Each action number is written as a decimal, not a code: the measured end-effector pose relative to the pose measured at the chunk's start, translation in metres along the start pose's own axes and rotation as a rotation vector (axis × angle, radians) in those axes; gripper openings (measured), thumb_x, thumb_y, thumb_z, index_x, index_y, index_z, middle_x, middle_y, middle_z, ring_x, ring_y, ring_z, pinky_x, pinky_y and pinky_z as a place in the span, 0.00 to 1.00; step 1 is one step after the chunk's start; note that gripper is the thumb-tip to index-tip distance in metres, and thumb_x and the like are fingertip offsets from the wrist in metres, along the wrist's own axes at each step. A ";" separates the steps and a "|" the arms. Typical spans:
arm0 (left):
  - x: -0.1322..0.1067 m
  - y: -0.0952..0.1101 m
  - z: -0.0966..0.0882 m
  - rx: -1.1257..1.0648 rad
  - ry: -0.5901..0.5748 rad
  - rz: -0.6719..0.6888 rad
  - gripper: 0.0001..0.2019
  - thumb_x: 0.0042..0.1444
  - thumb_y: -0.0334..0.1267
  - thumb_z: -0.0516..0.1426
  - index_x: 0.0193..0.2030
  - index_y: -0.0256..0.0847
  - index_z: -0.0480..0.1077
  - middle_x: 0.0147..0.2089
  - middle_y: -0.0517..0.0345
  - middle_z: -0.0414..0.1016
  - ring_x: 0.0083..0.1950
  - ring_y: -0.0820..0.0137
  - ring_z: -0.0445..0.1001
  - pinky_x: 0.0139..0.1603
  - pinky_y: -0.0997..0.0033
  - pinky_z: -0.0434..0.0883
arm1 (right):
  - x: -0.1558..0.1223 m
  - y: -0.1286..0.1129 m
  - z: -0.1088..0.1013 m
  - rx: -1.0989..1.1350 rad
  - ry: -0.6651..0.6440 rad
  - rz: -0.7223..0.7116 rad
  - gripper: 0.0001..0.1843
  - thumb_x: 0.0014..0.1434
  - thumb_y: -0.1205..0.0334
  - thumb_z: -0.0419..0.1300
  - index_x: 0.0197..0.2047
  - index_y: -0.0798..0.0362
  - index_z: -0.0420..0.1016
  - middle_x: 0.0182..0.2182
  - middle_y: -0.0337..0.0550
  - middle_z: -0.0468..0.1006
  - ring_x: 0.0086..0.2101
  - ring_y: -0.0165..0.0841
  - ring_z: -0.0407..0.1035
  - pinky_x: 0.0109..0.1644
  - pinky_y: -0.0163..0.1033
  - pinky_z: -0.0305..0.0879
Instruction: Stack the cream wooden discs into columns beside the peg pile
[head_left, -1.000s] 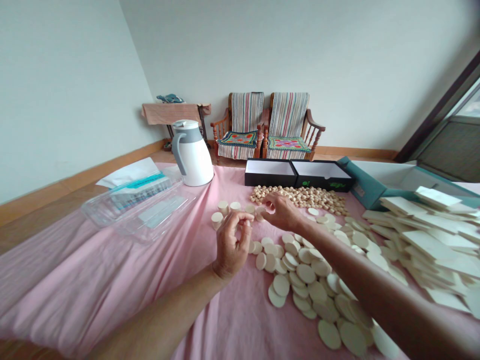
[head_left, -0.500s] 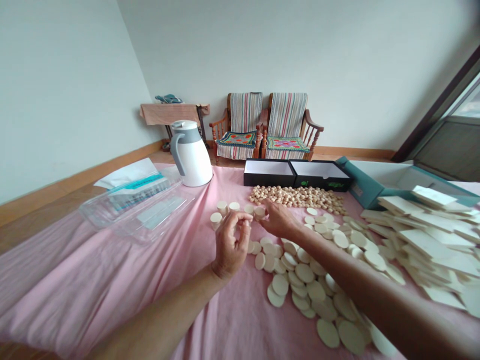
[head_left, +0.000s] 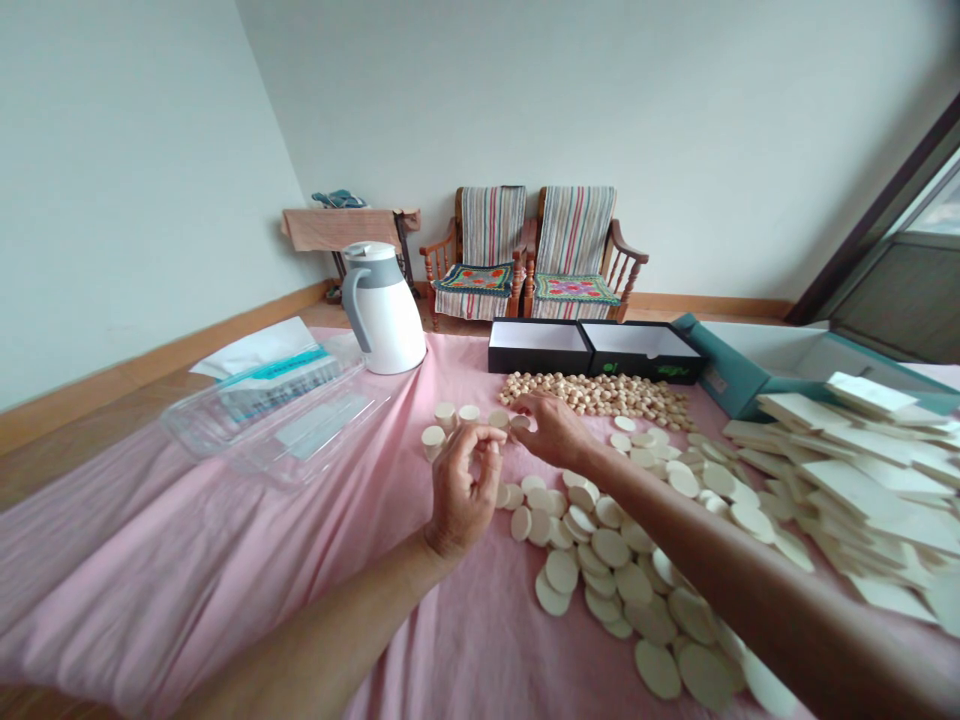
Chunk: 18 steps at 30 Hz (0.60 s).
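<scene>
My left hand (head_left: 461, 480) hovers over the pink cloth (head_left: 225, 550) with its fingers curled in a pinch; what it holds, if anything, is too small to make out. My right hand (head_left: 553, 428) reaches to a small pale cylinder (head_left: 519, 424) at the end of a short row of similar cylinders (head_left: 450, 415), fingertips closed around it. Many flat cream discs (head_left: 615, 550) lie scattered below and to the right of both hands. A spread of small round beige pieces (head_left: 600, 392) lies just beyond the right hand.
A white jug (head_left: 382, 308) stands at the back left beside a clear plastic box (head_left: 270, 410). Two open black boxes (head_left: 592, 345) sit behind the beige pieces. Stacked cream rectangular slabs (head_left: 862, 470) and a teal box (head_left: 750, 360) fill the right. Two striped armchairs (head_left: 532, 250) stand by the wall.
My right hand moved slightly down and left onto the end cylinder of the row. The left hand has stayed in place.
</scene>
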<state>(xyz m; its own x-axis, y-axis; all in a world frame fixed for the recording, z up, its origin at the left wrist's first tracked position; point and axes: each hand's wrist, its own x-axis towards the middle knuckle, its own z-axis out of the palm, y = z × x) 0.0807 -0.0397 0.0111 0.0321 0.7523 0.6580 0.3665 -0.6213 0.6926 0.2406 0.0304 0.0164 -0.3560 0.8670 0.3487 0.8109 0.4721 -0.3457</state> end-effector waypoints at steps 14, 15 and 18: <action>0.001 0.000 0.000 0.000 -0.002 0.007 0.05 0.59 0.32 0.51 0.37 0.39 0.68 0.36 0.54 0.72 0.38 0.68 0.71 0.42 0.69 0.68 | -0.021 -0.008 -0.031 0.115 -0.190 -0.023 0.08 0.49 0.69 0.57 0.35 0.55 0.74 0.29 0.42 0.76 0.30 0.30 0.69 0.35 0.33 0.63; 0.000 0.000 0.000 -0.002 -0.005 0.005 0.05 0.59 0.32 0.51 0.37 0.39 0.68 0.36 0.54 0.72 0.38 0.68 0.71 0.42 0.69 0.69 | -0.026 -0.009 -0.033 0.121 -0.272 -0.040 0.11 0.47 0.70 0.58 0.36 0.55 0.75 0.31 0.42 0.77 0.31 0.30 0.69 0.36 0.33 0.63; 0.000 0.000 0.001 -0.008 -0.010 -0.006 0.05 0.59 0.32 0.51 0.37 0.39 0.68 0.37 0.53 0.73 0.40 0.67 0.72 0.42 0.69 0.69 | -0.041 -0.014 -0.035 0.116 -0.407 -0.078 0.19 0.45 0.70 0.60 0.43 0.55 0.74 0.38 0.46 0.77 0.38 0.33 0.70 0.42 0.35 0.64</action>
<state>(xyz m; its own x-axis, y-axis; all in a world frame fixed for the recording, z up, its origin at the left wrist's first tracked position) 0.0811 -0.0394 0.0105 0.0389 0.7583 0.6507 0.3593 -0.6182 0.6990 0.2600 -0.0173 0.0378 -0.5871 0.8094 0.0140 0.7250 0.5333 -0.4358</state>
